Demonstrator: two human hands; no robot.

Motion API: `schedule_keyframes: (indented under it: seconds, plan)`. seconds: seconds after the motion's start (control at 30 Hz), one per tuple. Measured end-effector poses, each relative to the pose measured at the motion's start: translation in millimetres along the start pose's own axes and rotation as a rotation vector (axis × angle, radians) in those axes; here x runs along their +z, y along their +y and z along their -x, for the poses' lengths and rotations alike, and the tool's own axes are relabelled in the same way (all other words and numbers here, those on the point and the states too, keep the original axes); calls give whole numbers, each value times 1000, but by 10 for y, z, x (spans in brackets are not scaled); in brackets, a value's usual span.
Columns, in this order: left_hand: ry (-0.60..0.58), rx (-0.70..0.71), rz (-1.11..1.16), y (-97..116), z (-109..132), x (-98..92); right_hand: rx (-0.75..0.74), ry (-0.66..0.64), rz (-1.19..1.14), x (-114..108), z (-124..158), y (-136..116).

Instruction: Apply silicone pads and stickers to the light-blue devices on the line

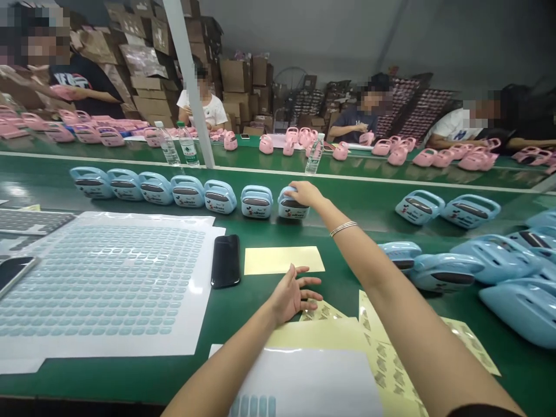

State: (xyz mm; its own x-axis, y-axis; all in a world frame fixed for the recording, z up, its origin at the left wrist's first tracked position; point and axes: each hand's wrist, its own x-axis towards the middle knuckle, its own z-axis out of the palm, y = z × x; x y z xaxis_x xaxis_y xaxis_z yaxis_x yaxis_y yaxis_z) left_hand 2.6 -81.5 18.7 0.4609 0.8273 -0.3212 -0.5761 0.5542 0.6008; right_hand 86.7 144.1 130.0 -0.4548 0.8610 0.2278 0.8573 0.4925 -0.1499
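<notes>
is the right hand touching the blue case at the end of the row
Touching: the head view shows the right hand resting on top of the light-blue plastic case.

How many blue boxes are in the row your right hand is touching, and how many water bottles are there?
Blue boxes in the row by the right hand: 7
Water bottles: 3
Total: 10

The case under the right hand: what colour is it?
The case is pale blue, seen best in the head view.
</notes>
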Motion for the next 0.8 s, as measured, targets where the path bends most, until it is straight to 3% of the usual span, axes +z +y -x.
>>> schedule_keyframes:
  seconds: [0.17,0.3,0.37,0.47,0.53,0.6,0.7,0.8]
  plan:
    - [-2,26,10,5,-25,-6,11,-54,-9,159,-83,-122]
    - [4,41,29,16,-29,-14,34,-72,-12,-125,66,-71]
    - [2,44,48,35,-39,-35,-16,-144,-34,-356,343,185]
    - [0,48,73,58,-57,-65,-144,-371,-29,-690,1016,792]
    - [8,67,74,54,-66,-65,-112,-368,70,-819,1471,1175]
    - [21,92,71,32,-76,-49,-106,-379,86,-830,1799,1385]
    - [49,153,83,-25,-91,-20,-108,-282,118,-682,2025,1254]
    - [13,376,-69,-83,-83,-7,-134,-174,139,-537,2084,744]
